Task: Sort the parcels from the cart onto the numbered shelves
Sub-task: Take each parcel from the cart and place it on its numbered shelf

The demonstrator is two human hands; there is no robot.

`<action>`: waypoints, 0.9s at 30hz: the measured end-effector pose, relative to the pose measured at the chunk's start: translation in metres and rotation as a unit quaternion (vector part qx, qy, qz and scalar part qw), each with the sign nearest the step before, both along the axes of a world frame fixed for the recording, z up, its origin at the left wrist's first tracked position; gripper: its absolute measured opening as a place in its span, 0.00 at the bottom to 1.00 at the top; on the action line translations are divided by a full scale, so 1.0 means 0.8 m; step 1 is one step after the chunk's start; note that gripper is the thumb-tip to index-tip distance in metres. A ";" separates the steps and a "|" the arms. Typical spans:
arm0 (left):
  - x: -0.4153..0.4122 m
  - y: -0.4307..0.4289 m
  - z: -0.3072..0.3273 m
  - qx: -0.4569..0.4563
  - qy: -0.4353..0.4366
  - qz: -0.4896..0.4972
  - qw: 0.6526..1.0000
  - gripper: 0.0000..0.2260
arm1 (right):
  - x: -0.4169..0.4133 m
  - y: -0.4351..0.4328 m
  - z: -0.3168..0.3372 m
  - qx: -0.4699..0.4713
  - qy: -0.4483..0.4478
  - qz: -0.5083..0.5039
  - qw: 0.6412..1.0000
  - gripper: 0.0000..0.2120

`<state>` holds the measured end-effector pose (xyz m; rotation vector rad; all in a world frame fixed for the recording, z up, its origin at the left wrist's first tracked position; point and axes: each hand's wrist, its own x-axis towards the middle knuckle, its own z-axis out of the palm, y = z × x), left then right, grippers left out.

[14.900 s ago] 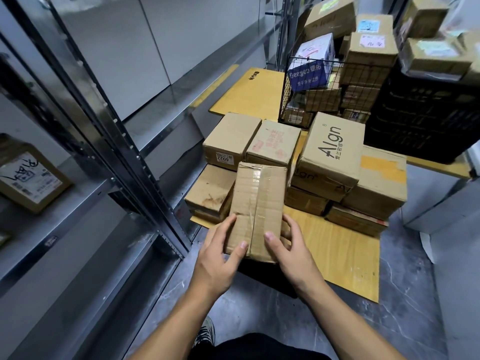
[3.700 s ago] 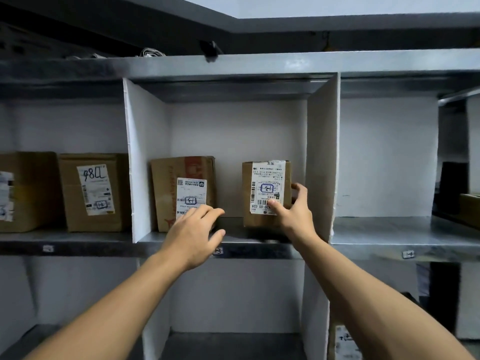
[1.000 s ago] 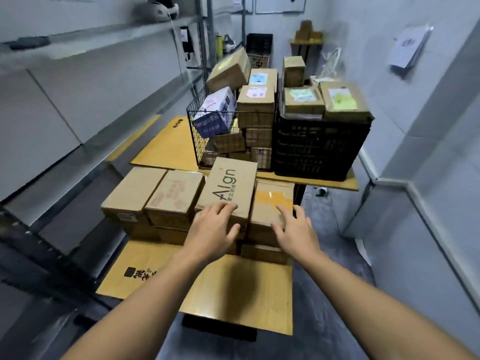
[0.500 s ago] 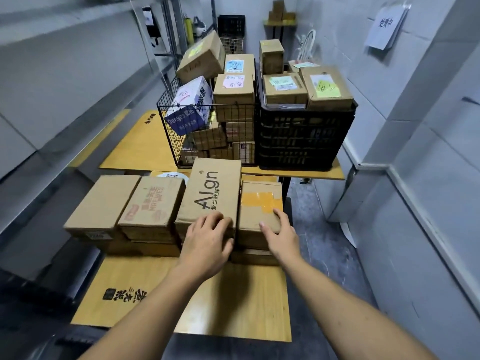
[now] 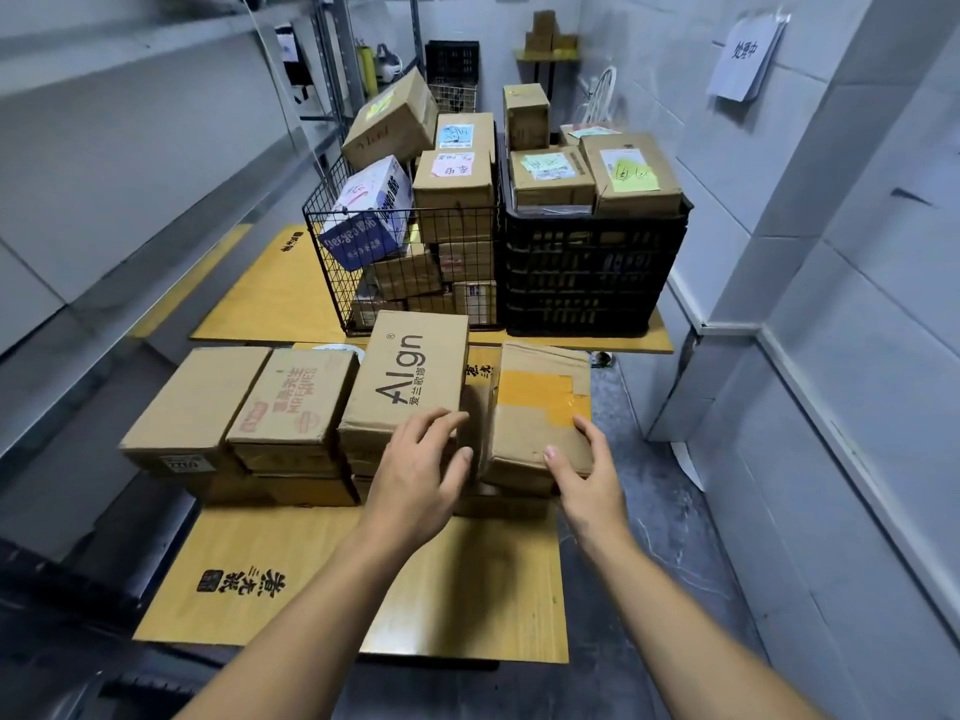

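Several cardboard parcels are stacked on the yellow cart deck (image 5: 311, 589) in front of me. My right hand (image 5: 589, 478) grips the near right corner of a parcel with orange tape (image 5: 540, 402), thumb on its front edge. That parcel sits slightly raised, its left side showing. My left hand (image 5: 421, 470) is between it and the "Algn" parcel (image 5: 410, 376): the fingers lie on the Algn parcel's near corner and the thumb touches the taped parcel's left side. Two more brown parcels (image 5: 296, 397) (image 5: 200, 402) lie to the left.
A wire basket (image 5: 332, 262) and a black crate (image 5: 587, 272), both piled with parcels, stand on a second yellow deck behind. Grey metal shelving (image 5: 104, 163) runs along the left. A tiled wall with a paper sign (image 5: 748, 52) closes the right.
My left hand has slid right off the Algn parcel's near edge into the gap. My right hand has closed round the taped parcel's corner, and that parcel has tipped up a little.
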<state>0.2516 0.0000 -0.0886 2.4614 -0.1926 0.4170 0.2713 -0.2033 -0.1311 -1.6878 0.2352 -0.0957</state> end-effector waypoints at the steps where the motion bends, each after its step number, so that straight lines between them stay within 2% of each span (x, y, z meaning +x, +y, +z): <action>1: -0.003 -0.005 0.001 -0.026 -0.001 -0.002 1.000 0.17 | -0.007 -0.003 0.003 0.038 -0.002 -0.001 0.999 0.21; 6: -0.018 -0.024 0.005 -0.118 0.036 0.009 0.992 0.22 | -0.038 -0.015 0.014 0.246 0.022 0.016 0.969 0.21; 9: -0.027 -0.033 0.008 -0.183 0.075 -0.004 0.980 0.28 | -0.047 -0.025 0.020 0.310 0.024 0.062 0.949 0.24; 11: -0.035 -0.041 0.007 -0.261 0.103 -0.036 0.959 0.31 | -0.052 -0.029 0.025 0.322 0.032 0.093 0.942 0.23; 14: -0.048 -0.049 0.006 -0.336 0.097 -0.042 0.936 0.32 | -0.059 -0.032 0.033 0.279 0.033 0.120 0.952 0.21; 15: -0.053 -0.049 0.007 -0.336 0.083 -0.029 0.938 0.31 | -0.061 -0.032 0.036 0.224 0.024 0.123 0.966 0.19; 17: -0.060 -0.047 0.009 -0.310 0.055 -0.005 0.949 0.28 | -0.064 -0.031 0.039 0.038 -0.015 0.124 0.991 0.19; 18: -0.064 -0.045 0.009 -0.295 0.042 0.002 0.955 0.28 | -0.066 -0.031 0.043 -0.049 -0.036 0.118 0.991 0.19; 19: -0.068 -0.044 0.010 -0.282 0.029 0.006 0.959 0.27 | -0.066 -0.030 0.048 -0.097 -0.050 0.108 0.988 0.18; 21: -0.075 -0.042 0.012 -0.259 0.009 0.005 0.966 0.27 | -0.068 -0.027 0.055 -0.081 -0.061 0.111 0.989 0.14; 22: -0.078 -0.042 0.013 -0.241 0.000 0.002 0.970 0.27 | -0.070 -0.023 0.059 -0.036 -0.056 0.129 0.989 0.18; 23: -0.081 -0.043 0.014 -0.218 -0.009 -0.001 0.976 0.28 | -0.071 -0.019 0.060 0.013 -0.049 0.147 0.988 0.26; 25: -0.084 -0.043 0.015 -0.196 -0.022 -0.009 0.980 0.28 | -0.073 -0.012 0.061 0.050 -0.047 0.162 0.984 0.36; 27: -0.086 -0.042 0.018 -0.237 -0.018 -0.026 0.971 0.27 | -0.072 -0.009 0.061 0.079 -0.049 0.146 0.985 0.33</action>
